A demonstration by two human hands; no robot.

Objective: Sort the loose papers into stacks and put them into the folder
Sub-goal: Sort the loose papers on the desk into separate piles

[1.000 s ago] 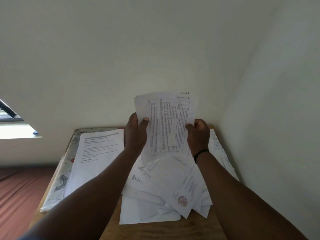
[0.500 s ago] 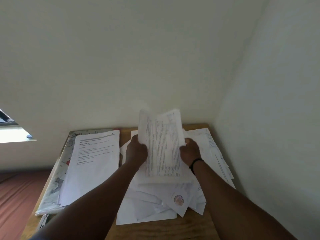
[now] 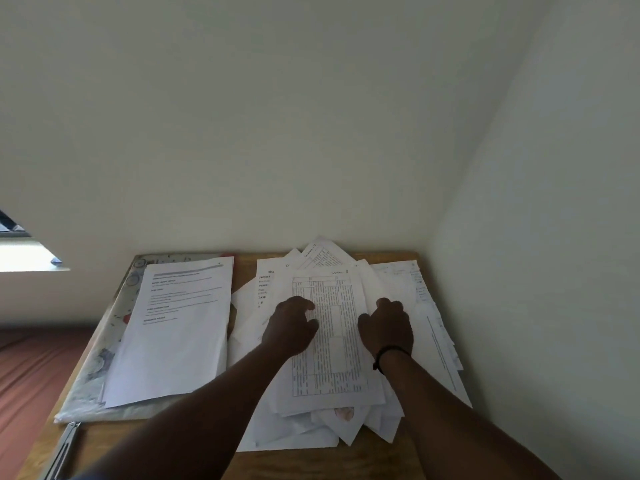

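On top of the messy heap of loose papers (image 3: 311, 424) at the right side of the counter (image 3: 346, 462) lies a table-printed sheet (image 3: 329, 341), with a hand at each long edge. Left hand (image 3: 292, 329) has its fingers curled loosely on the sheet's left edge, right hand (image 3: 386, 327) is curled at the right edge. Honestly can't tell if either one is actually pinching the paper or just resting on it.

Off to the left there's a tidy stack (image 3: 176, 334) sitting on what looks like a patterned plastic folder (image 3: 100, 362), so that's probably where stuff ends up.

What I'd worry about: that heap is fanned out every which way, with corners hanging near the front edge of the counter and more sheets pushed up against the wall on the right. Drag the top sheet sideways and the ones under it will likely slide along, maybe off the counter. Grabbing with curled fingers could also pick up two sheets at once or crease the edge.
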